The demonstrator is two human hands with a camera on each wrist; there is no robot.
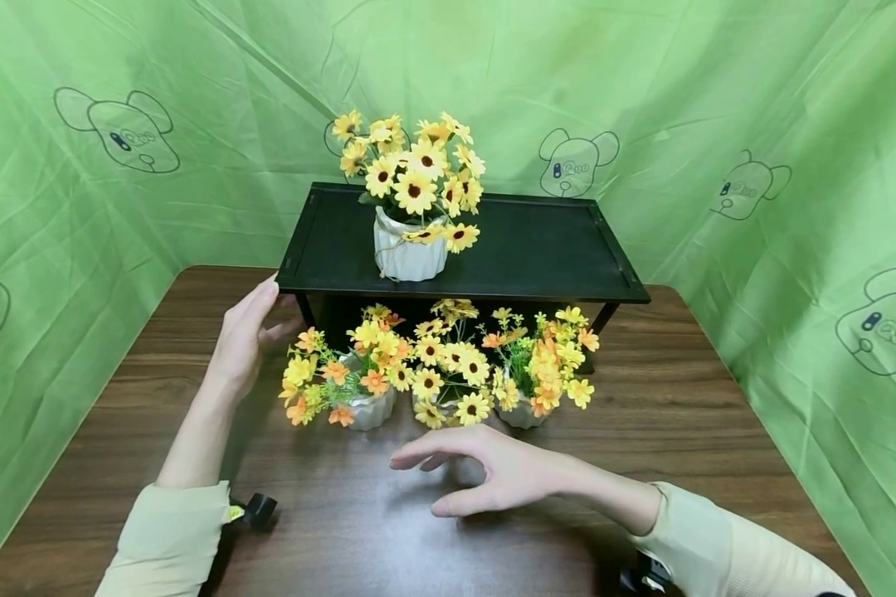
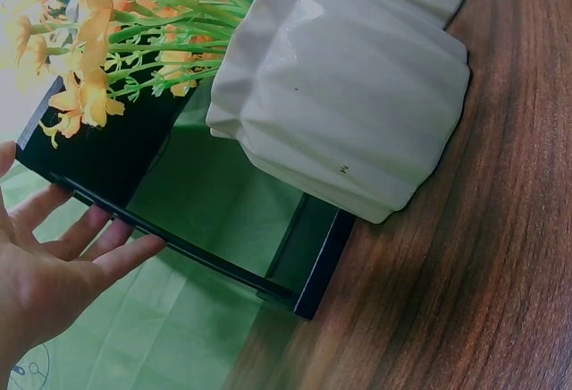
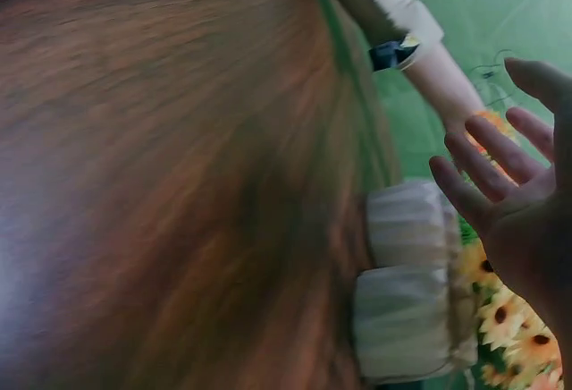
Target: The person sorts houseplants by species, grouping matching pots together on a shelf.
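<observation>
A black shelf (image 1: 538, 240) on legs stands at the back of the table, with a white pot of yellow daisies (image 1: 411, 249) on top. At its left end, my left hand (image 1: 242, 336) touches the frame; in the left wrist view the left hand's fingers (image 2: 125, 256) lie nearly straight against the side bar (image 2: 206, 256). My right hand (image 1: 493, 473) hovers over the table, fingers spread and holding nothing. Just beyond it three potted flowers stand in a row: an orange-yellow one (image 1: 373, 406) at left, daisies (image 1: 451, 365) in the middle, another orange-yellow one (image 1: 523, 410) at right.
The brown wooden table (image 1: 687, 398) extends in front of and beside the shelf. A green cloth (image 1: 254, 124) with printed bear outlines hangs round the back and sides. Each sleeve cuff carries a small black wrist camera (image 1: 260, 510).
</observation>
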